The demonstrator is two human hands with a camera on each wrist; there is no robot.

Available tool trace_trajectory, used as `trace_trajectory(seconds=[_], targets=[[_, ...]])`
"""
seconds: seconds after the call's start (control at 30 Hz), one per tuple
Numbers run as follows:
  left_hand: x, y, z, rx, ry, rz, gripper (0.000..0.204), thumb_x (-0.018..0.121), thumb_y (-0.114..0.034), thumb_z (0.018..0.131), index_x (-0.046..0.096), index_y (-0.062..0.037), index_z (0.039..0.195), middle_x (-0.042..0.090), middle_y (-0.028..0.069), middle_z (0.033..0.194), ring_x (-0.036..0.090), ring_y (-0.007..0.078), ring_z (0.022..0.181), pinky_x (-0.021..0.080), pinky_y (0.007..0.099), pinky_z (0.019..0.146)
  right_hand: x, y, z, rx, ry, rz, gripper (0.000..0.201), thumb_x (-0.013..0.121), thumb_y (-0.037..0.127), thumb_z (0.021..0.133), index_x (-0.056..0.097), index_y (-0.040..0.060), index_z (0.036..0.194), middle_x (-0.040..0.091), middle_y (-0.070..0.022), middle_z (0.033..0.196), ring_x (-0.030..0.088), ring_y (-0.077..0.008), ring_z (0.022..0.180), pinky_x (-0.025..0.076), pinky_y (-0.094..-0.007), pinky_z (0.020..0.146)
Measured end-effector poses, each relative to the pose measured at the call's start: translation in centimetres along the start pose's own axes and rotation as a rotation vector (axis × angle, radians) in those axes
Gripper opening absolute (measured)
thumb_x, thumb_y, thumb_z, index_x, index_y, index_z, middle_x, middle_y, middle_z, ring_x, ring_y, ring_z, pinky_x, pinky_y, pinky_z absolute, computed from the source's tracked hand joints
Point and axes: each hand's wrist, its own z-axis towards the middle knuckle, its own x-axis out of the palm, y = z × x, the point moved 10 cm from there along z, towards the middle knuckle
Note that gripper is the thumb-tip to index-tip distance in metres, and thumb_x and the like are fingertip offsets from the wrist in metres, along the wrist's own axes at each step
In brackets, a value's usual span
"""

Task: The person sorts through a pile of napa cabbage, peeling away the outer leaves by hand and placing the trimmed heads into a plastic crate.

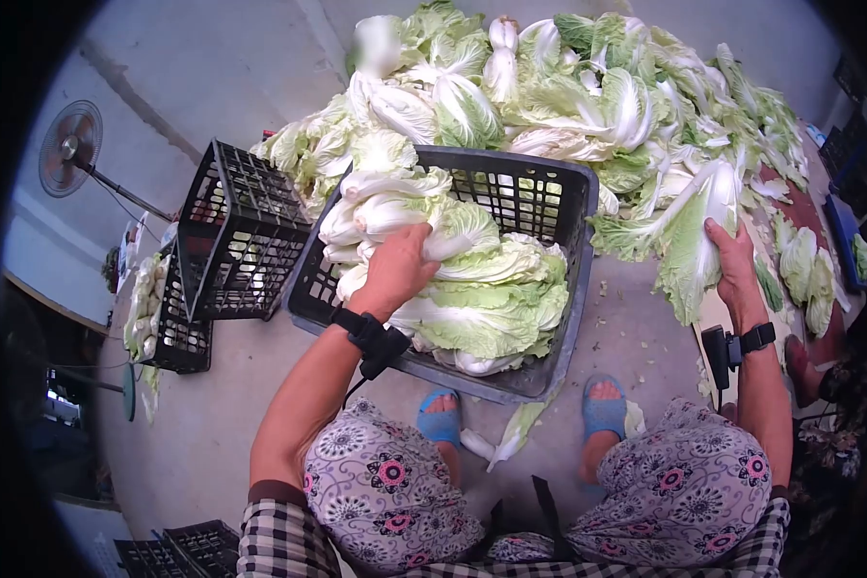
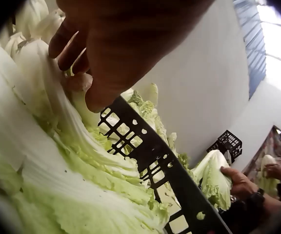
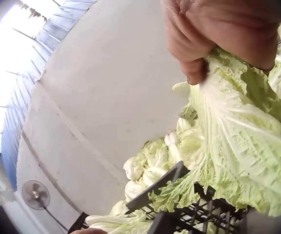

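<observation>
The left hand (image 1: 401, 268) is over the black crate (image 1: 590, 241), its fingers curled round the pale base of a Chinese cabbage (image 1: 445, 243) lying on others. In the left wrist view that hand (image 2: 116, 44) has its fingertips against the white stem end. Out to the right of the crate, the right hand (image 1: 737, 262) grips a bunch of loose cabbage leaves (image 1: 700, 246), thumb on top, white stems pointing up. The right wrist view shows the leaves (image 3: 243, 131) hanging spread beneath the right hand (image 3: 218, 29).
A large heap of cabbages and leaves (image 1: 588, 106) lies behind the crate. Stacked black crates (image 1: 250, 241) and a fan (image 1: 70, 148) stand at the left. Fallen leaves (image 1: 515, 433) lie near the sandalled feet. Another person's hand (image 2: 277, 171) holds a cabbage at the right.
</observation>
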Motion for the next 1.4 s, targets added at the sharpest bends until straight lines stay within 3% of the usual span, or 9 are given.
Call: trace_trajectory(seconds=[0.23, 0.37, 0.5, 0.87, 1.0, 1.1, 1.33, 1.37, 1.4], targets=[[0.8, 0.0, 1.2, 0.003, -0.050, 0.123, 0.053, 0.070, -0.013, 0.071, 0.050, -0.0078, 0.120, 0.061, 0.0151, 0.103, 0.060, 0.0334, 0.094, 0.049, 0.0409, 0.082, -16.7, -2.7, 3.7, -0.064, -0.373, -0.339, 0.069, 0.066, 0.012, 0.081, 0.030, -0.0003, 0.138, 0.054, -0.0158, 0.121, 0.057, -0.0239, 0.102, 0.048, -0.0360, 0.084], [-0.5, 1.9, 1.6, -0.122, -0.143, -0.345, 0.052, 0.062, 0.001, 0.071, 0.051, -0.0060, 0.122, 0.061, 0.0159, 0.112, 0.060, 0.0301, 0.100, 0.048, 0.0342, 0.087, -18.9, -5.0, 4.9, 0.012, -0.362, -0.500, 0.062, 0.066, 0.018, 0.081, 0.039, -0.0001, 0.134, 0.055, -0.0134, 0.119, 0.055, -0.0214, 0.104, 0.047, -0.0342, 0.082], [-1.3, 0.3, 2.0, -0.024, -0.146, -0.819, 0.052, 0.052, 0.012, 0.068, 0.051, 0.0010, 0.119, 0.060, 0.0079, 0.109, 0.056, 0.0152, 0.100, 0.045, 0.0270, 0.089, -8.7, -2.9, 2.3, 0.120, -0.072, -0.503, 0.051, 0.061, 0.027, 0.082, 0.050, 0.0015, 0.125, 0.058, -0.0088, 0.110, 0.054, -0.0159, 0.099, 0.042, -0.0316, 0.083], [-4.1, -6.1, -1.5, -0.143, 0.258, -1.850, 0.052, 0.048, 0.019, 0.066, 0.050, -0.0016, 0.113, 0.060, 0.0100, 0.111, 0.060, 0.0191, 0.102, 0.049, 0.0304, 0.089, 11.7, 2.4, -5.0, 0.072, 0.654, -0.325, 0.048, 0.060, 0.035, 0.087, 0.051, 0.0035, 0.122, 0.059, -0.0066, 0.110, 0.057, -0.0120, 0.094, 0.047, -0.0254, 0.082], [-2.6, -5.1, -1.0, -0.140, 0.190, -1.332, 0.048, 0.052, 0.015, 0.068, 0.050, -0.0034, 0.112, 0.060, 0.0074, 0.112, 0.059, 0.0156, 0.101, 0.047, 0.0294, 0.090, 14.8, 3.8, -7.4, 0.147, 0.820, -0.297, 0.052, 0.060, 0.038, 0.086, 0.050, 0.0037, 0.123, 0.057, -0.0081, 0.116, 0.057, -0.0130, 0.101, 0.047, -0.0267, 0.084], [-3.1, -7.0, -1.4, -0.060, 0.212, -1.327, 0.041, 0.054, 0.012, 0.069, 0.051, -0.0047, 0.107, 0.058, 0.0073, 0.114, 0.056, 0.0143, 0.105, 0.045, 0.0275, 0.089, 16.9, 4.6, -8.4, 0.044, 0.897, -0.336, 0.061, 0.062, 0.043, 0.084, 0.047, 0.0035, 0.128, 0.055, -0.0121, 0.122, 0.057, -0.0178, 0.104, 0.046, -0.0316, 0.088], [-4.2, -9.7, -1.8, 0.056, 0.296, -1.336, 0.037, 0.054, 0.007, 0.070, 0.051, -0.0036, 0.105, 0.057, 0.0071, 0.116, 0.054, 0.0145, 0.108, 0.044, 0.0272, 0.090, 21.9, 6.0, -13.5, -0.865, 0.913, -1.075, 0.096, 0.069, 0.062, 0.066, 0.038, 0.0040, 0.135, 0.038, -0.0207, 0.138, 0.037, -0.0380, 0.127, 0.033, -0.0435, 0.103], [-4.3, -9.9, -1.8, 0.058, 0.297, -1.355, 0.037, 0.054, 0.007, 0.070, 0.051, -0.0032, 0.106, 0.057, 0.0070, 0.115, 0.054, 0.0145, 0.108, 0.044, 0.0272, 0.091, 22.3, 7.0, -14.4, -0.934, 0.925, -1.005, 0.080, 0.070, 0.051, 0.071, 0.045, 0.0023, 0.130, 0.049, -0.0204, 0.128, 0.047, -0.0380, 0.118, 0.039, -0.0424, 0.096], [-4.4, -10.1, -1.9, 0.047, 0.299, -1.367, 0.037, 0.055, 0.005, 0.072, 0.051, -0.0031, 0.108, 0.058, 0.0071, 0.115, 0.055, 0.0144, 0.106, 0.045, 0.0270, 0.089, 22.4, 6.4, -13.7, -0.745, 0.961, -0.953, 0.072, 0.070, 0.044, 0.073, 0.047, 0.0017, 0.127, 0.052, -0.0193, 0.123, 0.050, -0.0356, 0.113, 0.041, -0.0411, 0.094]])
